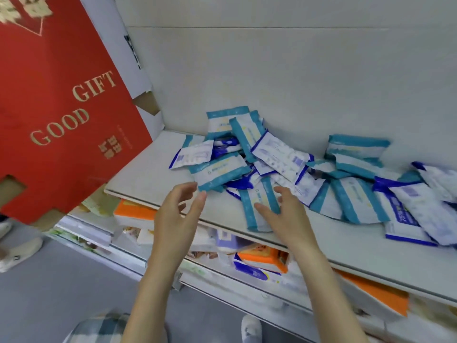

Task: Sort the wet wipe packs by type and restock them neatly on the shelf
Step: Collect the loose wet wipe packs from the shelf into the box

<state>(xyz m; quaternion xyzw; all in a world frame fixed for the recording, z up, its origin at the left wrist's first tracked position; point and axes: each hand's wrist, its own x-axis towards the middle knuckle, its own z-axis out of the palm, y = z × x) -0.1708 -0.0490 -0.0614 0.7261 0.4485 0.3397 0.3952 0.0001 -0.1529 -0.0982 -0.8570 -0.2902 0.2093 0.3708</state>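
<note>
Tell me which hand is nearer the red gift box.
Left. The left hand hovers just right of the red gift box; the right hand is farther right, over a teal-edged wipe pack.

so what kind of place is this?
Probably a shop aisle or stockroom: a white shelf holding a jumble of teal and blue wet wipe packs, more packaged goods underneath, and a red "GOOD GIFT" box beside it.

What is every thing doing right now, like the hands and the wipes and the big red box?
left hand: open, fingers by the upper teal pack.
right hand: open, thumb lying on the front teal pack.
wet wipe packs: jumbled heap, teal and blue mixed.
red box: tilted, left of the shelf.
</note>
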